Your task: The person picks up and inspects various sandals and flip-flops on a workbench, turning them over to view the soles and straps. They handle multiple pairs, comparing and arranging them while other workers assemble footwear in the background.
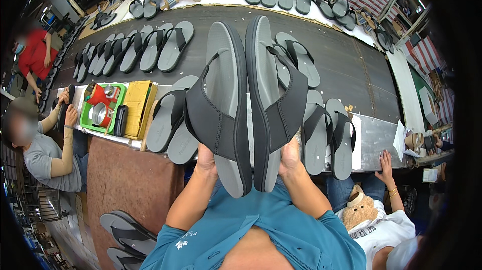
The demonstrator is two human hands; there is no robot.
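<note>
I hold a pair of grey flip-flops with wide dark straps upright before me, their soles side by side and toe ends pointing away. My left hand (206, 159) is closed on the left flip-flop (213, 102) from underneath, near its heel. On the other side, my right hand (289, 156) grips the right flip-flop (286, 112) the same way. Most of my fingers are hidden behind the soles. Beside my left hand lies a matching pair of flip-flops (165, 124) on the table's near edge. Another pair (316, 134) lies just beyond my right hand.
A dark conveyor belt (361, 77) crosses in front, with a row of flip-flops (133, 49) at left. A green tray (106, 114) with red cans stands beside a yellow box (138, 109). Co-workers sit at left (60, 154) and right (386, 230). More flip-flops (128, 232) rest on a brown surface.
</note>
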